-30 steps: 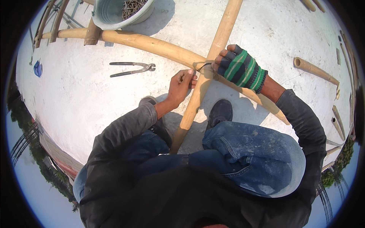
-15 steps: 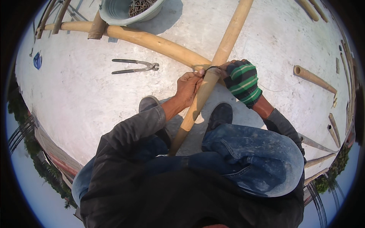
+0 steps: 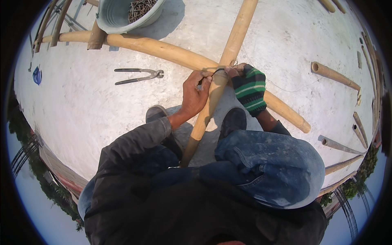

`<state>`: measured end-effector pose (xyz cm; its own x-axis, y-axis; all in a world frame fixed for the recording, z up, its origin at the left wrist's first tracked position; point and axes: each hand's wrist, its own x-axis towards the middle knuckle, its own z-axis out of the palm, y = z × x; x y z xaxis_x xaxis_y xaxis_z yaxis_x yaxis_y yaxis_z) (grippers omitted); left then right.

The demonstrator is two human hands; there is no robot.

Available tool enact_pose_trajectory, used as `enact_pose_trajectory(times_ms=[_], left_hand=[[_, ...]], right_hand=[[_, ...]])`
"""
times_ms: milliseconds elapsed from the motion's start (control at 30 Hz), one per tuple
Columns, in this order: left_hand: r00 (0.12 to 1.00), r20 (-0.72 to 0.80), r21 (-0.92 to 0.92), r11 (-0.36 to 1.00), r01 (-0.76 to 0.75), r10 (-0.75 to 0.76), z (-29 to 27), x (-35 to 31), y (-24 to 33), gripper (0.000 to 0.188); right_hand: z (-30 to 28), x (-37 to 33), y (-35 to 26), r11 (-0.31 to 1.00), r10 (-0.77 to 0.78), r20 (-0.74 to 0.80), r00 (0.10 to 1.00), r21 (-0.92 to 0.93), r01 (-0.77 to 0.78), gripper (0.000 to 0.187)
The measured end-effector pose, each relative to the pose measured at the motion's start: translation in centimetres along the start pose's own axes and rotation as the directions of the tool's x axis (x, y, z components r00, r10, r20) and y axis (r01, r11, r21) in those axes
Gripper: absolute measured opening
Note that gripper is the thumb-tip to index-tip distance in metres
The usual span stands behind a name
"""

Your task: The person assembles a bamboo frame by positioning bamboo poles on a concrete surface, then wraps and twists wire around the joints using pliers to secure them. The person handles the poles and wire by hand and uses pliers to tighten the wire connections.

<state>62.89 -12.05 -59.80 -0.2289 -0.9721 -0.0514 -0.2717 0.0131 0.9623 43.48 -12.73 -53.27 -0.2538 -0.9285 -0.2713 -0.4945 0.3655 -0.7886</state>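
Note:
Two bamboo poles cross in front of me. The upright-running pole (image 3: 206,112) lies over the crosswise pole (image 3: 163,50). A thin dark wire (image 3: 219,70) bends across the top pole at the crossing. My left hand (image 3: 195,93), bare, pinches the wire's left side with thumb and fingertips against the pole. On the other side my right hand (image 3: 250,87), in a green and black striped glove, pinches the wire's right part. A small loop of fine wire (image 3: 234,63) stands just above its fingertips. Pincers (image 3: 141,75) with dark handles lie on the floor to the left.
A grey bucket (image 3: 112,18) of nails stands at the upper left, behind the crosswise pole. Short bamboo pieces (image 3: 335,76) lie at the right. A blue item (image 3: 37,75) rests at the far left. My shoes (image 3: 233,122) flank the upright-running pole.
My right hand has turned and drawn in lower beside the crossing, uncovering the crosswise pole's right end. The left hand still pinches the wire. The whole view has shifted slightly.

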Motion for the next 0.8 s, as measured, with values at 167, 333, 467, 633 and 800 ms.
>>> enact_pose_trajectory(times_ms=[167,333,467,633,800], left_hand=[[0.961,0.197,0.164,0.959,-0.229,0.196,-5.0,1.5,-1.4,0.027],[0.835,0.491,0.649,0.536,-0.54,0.249,-17.6,1.9,-3.3,0.047],[0.872,0.484,0.768,0.441,-0.464,0.073,-24.1,1.5,-5.0,0.072],[0.891,0.452,0.826,0.398,-0.4,-0.043,-25.5,2.9,-7.1,0.073],[0.855,0.516,0.821,0.318,-0.475,-0.054,-25.6,3.3,-7.6,0.042]], right_hand=[[-0.2,0.4,0.2,0.995,0.096,0.052,0.994,0.001,-0.097,0.038],[-1.6,0.6,1.1,0.971,0.047,0.214,0.976,0.219,-0.095,0.045],[-3.3,0.8,2.3,0.937,-0.099,0.158,0.982,0.347,0.039,0.054],[-6.4,1.2,3.1,0.95,0.013,0.03,0.999,0.312,-0.022,0.053],[-9.4,1.8,2.3,0.952,0.064,-0.077,0.995,0.302,-0.038,0.053]])
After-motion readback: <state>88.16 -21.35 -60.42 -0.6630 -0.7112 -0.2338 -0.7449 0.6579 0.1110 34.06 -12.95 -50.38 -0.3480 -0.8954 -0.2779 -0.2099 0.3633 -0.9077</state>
